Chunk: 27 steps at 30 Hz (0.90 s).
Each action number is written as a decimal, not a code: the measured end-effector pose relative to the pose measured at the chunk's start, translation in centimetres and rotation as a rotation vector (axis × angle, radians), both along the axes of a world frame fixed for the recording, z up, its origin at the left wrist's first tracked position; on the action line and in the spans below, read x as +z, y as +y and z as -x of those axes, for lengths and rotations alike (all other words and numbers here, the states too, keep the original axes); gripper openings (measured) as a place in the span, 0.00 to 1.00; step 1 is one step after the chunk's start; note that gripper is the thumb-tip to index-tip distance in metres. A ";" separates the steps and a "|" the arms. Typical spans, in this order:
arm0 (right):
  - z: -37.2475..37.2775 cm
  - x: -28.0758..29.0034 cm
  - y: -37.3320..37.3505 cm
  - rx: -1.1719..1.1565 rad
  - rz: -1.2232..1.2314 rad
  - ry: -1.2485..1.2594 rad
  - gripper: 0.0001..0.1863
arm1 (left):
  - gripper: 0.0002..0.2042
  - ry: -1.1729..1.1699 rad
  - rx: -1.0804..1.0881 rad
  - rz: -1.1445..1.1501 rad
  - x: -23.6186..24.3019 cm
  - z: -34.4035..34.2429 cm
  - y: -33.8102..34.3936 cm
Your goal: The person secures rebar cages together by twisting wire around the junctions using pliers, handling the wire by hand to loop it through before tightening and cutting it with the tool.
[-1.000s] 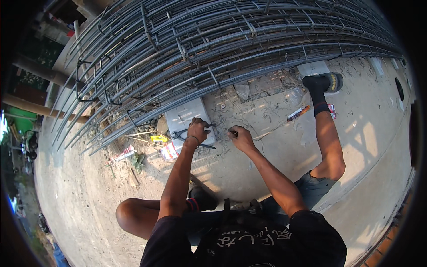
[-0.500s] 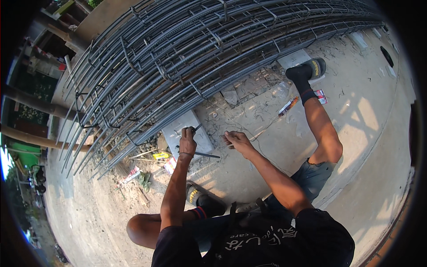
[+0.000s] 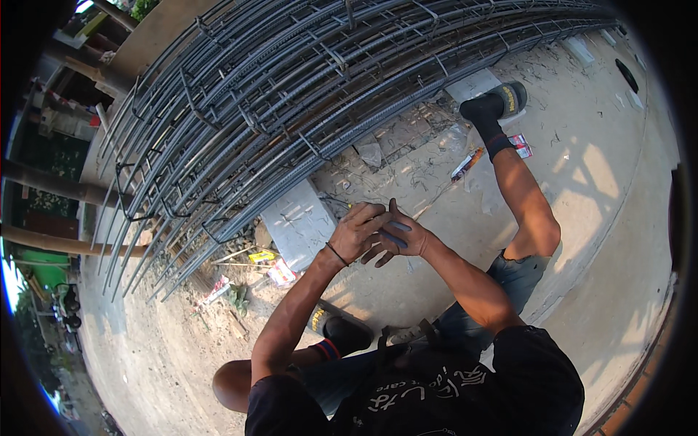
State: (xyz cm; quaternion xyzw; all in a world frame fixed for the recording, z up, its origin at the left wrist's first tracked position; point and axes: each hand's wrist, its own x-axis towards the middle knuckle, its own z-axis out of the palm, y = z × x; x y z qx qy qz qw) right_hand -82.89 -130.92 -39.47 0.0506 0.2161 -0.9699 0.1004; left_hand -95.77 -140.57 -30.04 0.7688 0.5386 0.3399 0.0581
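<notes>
Facing steel bars (image 3: 291, 102) at eleven o'clock and a pale slab (image 3: 297, 221) at nine, we curl our left hand (image 3: 356, 232), its grip unclear, beside our right hand (image 3: 406, 238), fingers loosely spread; the bluish piece (image 3: 394, 239) across that palm could slip if it tilts.

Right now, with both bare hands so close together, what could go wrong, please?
The slim bluish object, perhaps a tool handle, lies across the palm of the right hand, whose fingers are spread; without a firm grip, it might slip. The long grey steel bars have bare ends sticking out to the left of the hands; an arm swung that way could get scratched.
</notes>
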 end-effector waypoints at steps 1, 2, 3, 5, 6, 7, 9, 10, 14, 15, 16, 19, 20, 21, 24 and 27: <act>-0.1 -0.2 -0.4 -0.064 0.032 0.040 0.48 | 0.22 0.022 -0.062 0.018 -0.7 0.0 0.0; -0.4 -0.9 -0.4 -0.177 0.067 0.070 0.37 | 0.23 0.029 -0.092 0.029 -2.0 -0.3 -0.2; -0.3 -1.0 -0.5 -0.234 0.017 0.009 0.33 | 0.23 0.026 -0.101 0.027 -2.4 -0.3 -0.4; 0.0 -1.3 -0.2 -0.347 -0.084 -0.116 0.25 | 0.24 0.020 -0.121 0.021 -3.1 -0.1 -0.8; 0.0 -0.4 -0.1 -0.368 -0.070 -0.158 0.15 | 0.19 -0.092 -0.060 0.016 -3.4 0.3 -1.4; 0.1 0.2 0.1 -0.422 -0.091 -0.224 0.14 | 0.16 -0.179 0.057 0.005 -3.6 0.5 -1.6; 0.3 1.1 0.5 -0.531 -0.139 -0.358 0.14 | 0.11 -0.352 0.289 -0.019 -4.3 1.4 -2.2; 0.3 1.5 0.9 -0.506 -0.168 -0.428 0.16 | 0.10 -0.553 0.483 -0.013 -5.3 2.3 -2.2; 1.4 -1.7 1.8 -0.453 -0.892 -0.452 0.16 | 0.09 -1.112 0.977 0.104 -9.8 8.8 1.0; 1.8 -1.7 1.6 -0.451 -1.137 -0.444 0.17 | 0.10 -1.228 0.993 0.136 -10.1 9.7 2.2; 2.1 -1.9 1.2 -0.441 -1.382 -0.439 0.19 | 0.11 -1.348 1.006 0.176 -10.6 10.1 3.0; 3.3 -2.4 0.1 -0.436 -1.829 -0.430 0.28 | 0.13 -1.223 0.915 0.269 -12.0 10.1 4.8; 3.6 -2.5 -0.1 -0.470 -1.907 -0.417 0.29 | 0.14 -1.251 0.878 0.245 -12.4 10.0 5.3; 3.8 -2.7 -0.2 -0.502 -1.983 -0.405 0.30 | 0.14 -1.270 0.857 0.229 -12.6 9.6 5.6; 4.3 -3.6 -0.4 -0.524 -2.009 -0.422 0.34 | 0.14 -1.314 0.811 0.186 -12.8 9.1 5.9; 4.5 -3.4 -0.6 -0.484 -2.054 -0.435 0.36 | 0.15 -1.373 0.775 0.181 -12.9 9.4 5.4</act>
